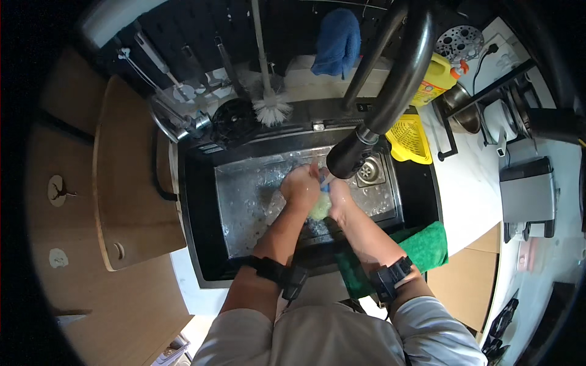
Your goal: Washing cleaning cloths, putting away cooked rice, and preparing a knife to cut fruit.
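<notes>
Both my hands are over the sink basin point(249, 228), under the spout of a black pull-down faucet point(343, 160). A pale green rounded object point(320, 207) is held between my left hand point(300, 185) and my right hand point(339, 196). Something small and blue point(325, 184) shows just above it, between the fingers. What these two are, and whether they are joined, I cannot tell. Water runs from the spout onto them. The fingertips are largely hidden by the hands and the spout.
A yellow strainer basket point(409, 139) hangs at the sink's right side, near a yellow bottle point(432, 80). A green towel point(423, 247) drapes over the front edge. Behind the basin stand a white-bristled brush point(272, 110) and a black holder point(236, 123). A wooden board-like panel point(137, 183) borders the left.
</notes>
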`<act>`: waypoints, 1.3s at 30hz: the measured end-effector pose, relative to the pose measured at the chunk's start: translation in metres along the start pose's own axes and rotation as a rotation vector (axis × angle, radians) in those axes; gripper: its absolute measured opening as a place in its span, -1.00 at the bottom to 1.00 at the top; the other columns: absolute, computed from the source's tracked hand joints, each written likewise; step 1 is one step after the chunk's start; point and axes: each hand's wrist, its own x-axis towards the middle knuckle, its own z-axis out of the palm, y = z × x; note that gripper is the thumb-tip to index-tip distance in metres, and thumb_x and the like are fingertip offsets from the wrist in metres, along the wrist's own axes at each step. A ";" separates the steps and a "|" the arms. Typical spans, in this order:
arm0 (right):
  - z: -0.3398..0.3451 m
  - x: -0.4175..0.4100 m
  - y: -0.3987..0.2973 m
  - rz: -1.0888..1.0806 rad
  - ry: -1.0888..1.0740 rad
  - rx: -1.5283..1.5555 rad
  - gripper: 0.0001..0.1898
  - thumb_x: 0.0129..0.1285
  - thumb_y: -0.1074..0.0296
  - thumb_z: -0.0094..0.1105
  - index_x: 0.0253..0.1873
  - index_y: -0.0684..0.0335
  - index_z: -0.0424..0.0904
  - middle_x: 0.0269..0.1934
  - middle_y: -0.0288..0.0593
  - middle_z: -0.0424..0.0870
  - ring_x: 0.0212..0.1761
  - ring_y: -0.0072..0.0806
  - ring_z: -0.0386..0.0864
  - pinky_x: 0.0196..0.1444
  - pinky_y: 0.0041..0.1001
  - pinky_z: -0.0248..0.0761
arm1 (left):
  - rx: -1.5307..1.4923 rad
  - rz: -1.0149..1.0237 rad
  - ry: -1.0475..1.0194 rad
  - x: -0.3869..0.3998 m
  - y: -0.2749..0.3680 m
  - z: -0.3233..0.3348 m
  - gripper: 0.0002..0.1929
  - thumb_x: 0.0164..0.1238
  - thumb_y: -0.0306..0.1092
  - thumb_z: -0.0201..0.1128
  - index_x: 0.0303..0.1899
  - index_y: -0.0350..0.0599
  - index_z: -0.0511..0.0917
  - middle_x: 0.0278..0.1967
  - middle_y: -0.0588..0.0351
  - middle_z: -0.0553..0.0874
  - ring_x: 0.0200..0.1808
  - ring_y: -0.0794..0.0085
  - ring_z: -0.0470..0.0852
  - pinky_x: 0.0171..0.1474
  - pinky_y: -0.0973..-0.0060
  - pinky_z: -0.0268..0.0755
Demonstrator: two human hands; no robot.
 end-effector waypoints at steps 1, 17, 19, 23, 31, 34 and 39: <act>0.002 -0.002 -0.007 0.037 0.044 -0.087 -0.68 0.22 0.03 -0.04 -0.17 0.18 0.46 -0.29 -0.23 0.53 -0.26 -0.40 0.50 -0.17 -0.39 0.36 | -0.029 0.089 0.114 0.011 -0.013 0.009 -0.74 0.18 -0.10 0.07 -0.27 -0.02 0.57 -0.33 -0.08 0.61 -0.29 0.07 0.59 -0.21 0.27 0.42; -0.064 -0.021 -0.045 0.198 -0.294 -0.357 -0.51 0.28 -0.10 -0.21 -0.24 0.28 0.51 -0.24 -0.11 0.58 -0.15 -0.44 0.52 -0.08 -0.44 0.37 | -1.164 -0.074 -0.144 0.000 -0.003 -0.001 -0.63 0.04 -0.52 0.17 -0.04 -0.20 0.41 -0.18 0.05 0.56 -0.21 0.45 0.55 -0.14 0.46 0.40; -0.056 -0.027 -0.010 0.524 -0.513 -0.193 -0.33 0.25 -0.26 -0.40 -0.11 0.32 0.47 -0.12 -0.02 0.54 -0.02 -0.32 0.48 0.00 -0.32 0.36 | -1.537 -0.130 -0.257 -0.004 0.001 -0.006 -0.68 0.15 -0.33 0.14 -0.05 -0.16 0.42 -0.17 0.03 0.56 -0.21 0.38 0.56 -0.16 0.41 0.42; -0.022 -0.027 -0.009 0.205 -0.485 0.439 -0.44 0.29 -0.11 -0.26 0.02 0.36 0.37 -0.02 0.01 0.48 0.06 -0.27 0.43 0.08 -0.27 0.30 | -1.767 -0.325 -0.406 -0.024 -0.004 -0.010 -0.62 0.25 -0.21 -0.01 0.03 -0.20 0.36 -0.02 -0.01 0.48 0.04 0.22 0.43 0.09 0.20 0.27; -0.009 -0.016 -0.009 0.002 -0.443 0.480 -0.69 0.14 0.43 -0.01 0.01 0.34 0.39 -0.05 -0.06 0.51 0.01 -0.23 0.44 0.13 -0.27 0.24 | -1.206 0.061 -0.143 -0.014 -0.045 -0.012 -0.47 0.08 -0.52 0.08 0.16 -0.04 0.26 0.04 0.04 0.41 0.08 0.36 0.39 0.12 0.39 0.23; -0.009 -0.006 -0.007 -0.014 -0.350 0.426 -0.71 0.12 0.44 -0.01 -0.03 0.33 0.41 -0.10 -0.07 0.52 -0.06 -0.23 0.47 0.07 -0.27 0.29 | -1.142 0.189 -0.346 -0.020 -0.032 -0.006 -0.42 0.06 -0.55 0.10 0.19 -0.06 0.22 0.03 0.09 0.40 0.07 0.41 0.38 0.11 0.44 0.23; -0.006 0.020 -0.001 0.005 -0.280 0.380 -0.75 0.12 0.36 0.03 -0.11 0.32 0.43 -0.21 -0.12 0.55 -0.20 -0.27 0.51 -0.12 -0.33 0.36 | -0.546 0.306 0.034 -0.036 -0.037 0.038 -0.67 0.02 -0.49 0.23 -0.11 -0.18 0.45 -0.21 0.07 0.58 -0.16 0.33 0.55 -0.10 0.48 0.37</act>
